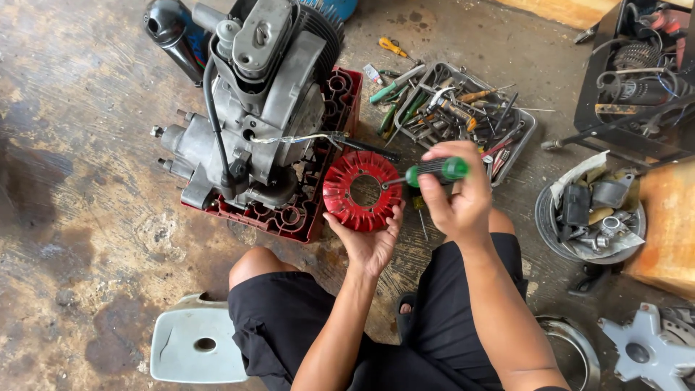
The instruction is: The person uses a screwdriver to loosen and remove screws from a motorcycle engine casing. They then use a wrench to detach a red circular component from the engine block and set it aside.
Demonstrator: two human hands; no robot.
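Note:
My left hand [369, 242] holds a round red finned metal cover [360, 191] from below, palm up. My right hand [456, 195] grips a screwdriver with a green and black handle [436, 171]; its shaft points left into the cover's middle opening. Just to the left stands a grey motorcycle engine [253, 108] on a red plastic crate [304, 217]. I sit low, with my knees [253, 264] and black shorts below the hands.
A metal tray [525, 134] full of screwdrivers and hand tools lies behind my right hand. A round pan of parts [550, 239] is at right, beside a wooden block [670, 224]. A pale plastic stool [195, 344] sits at lower left. A black exhaust pipe [170, 29] is at top left.

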